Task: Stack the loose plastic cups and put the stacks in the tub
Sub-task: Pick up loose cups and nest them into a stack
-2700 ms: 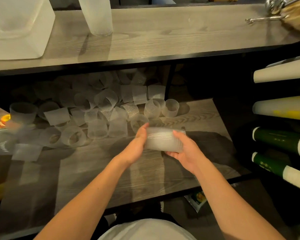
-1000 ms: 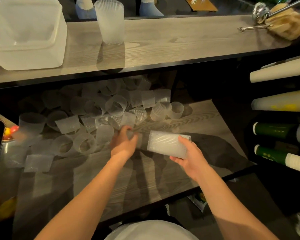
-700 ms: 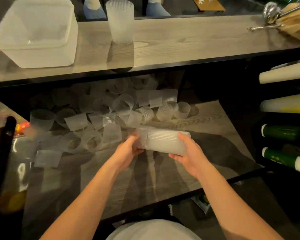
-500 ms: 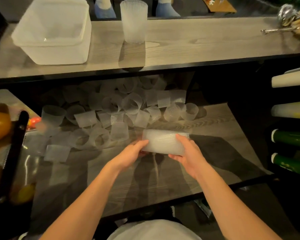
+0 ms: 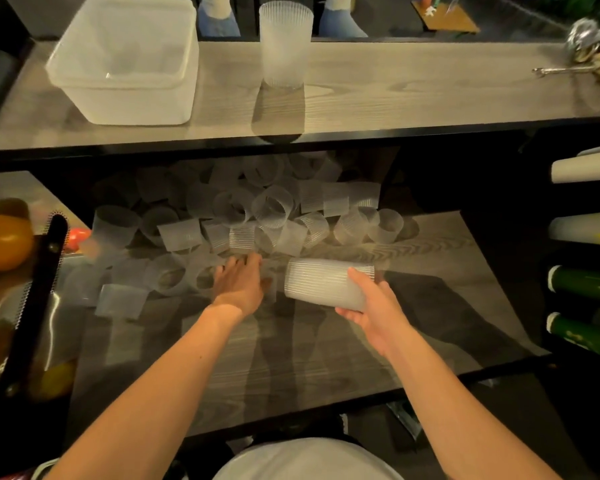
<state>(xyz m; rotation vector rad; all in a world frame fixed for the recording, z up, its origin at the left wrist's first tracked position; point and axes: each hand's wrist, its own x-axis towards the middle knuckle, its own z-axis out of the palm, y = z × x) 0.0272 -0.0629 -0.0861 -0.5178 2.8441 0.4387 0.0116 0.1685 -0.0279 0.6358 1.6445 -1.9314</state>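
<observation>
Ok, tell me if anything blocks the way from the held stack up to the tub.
Nothing visible does. The right hand holds the stack over the lower shelf; the tub sits open-topped on the upper counter, with the upright stack standing apart beside it.

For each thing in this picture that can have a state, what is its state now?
tub: upright on the upper shelf, nothing visible inside
standing cup stack: upright beside the tub, outside it
held cup stack: horizontal, gripped by the right hand
left hand: reaching among the cups; grip not visible
loose cups: scattered, unstacked, on the lower shelf
</observation>
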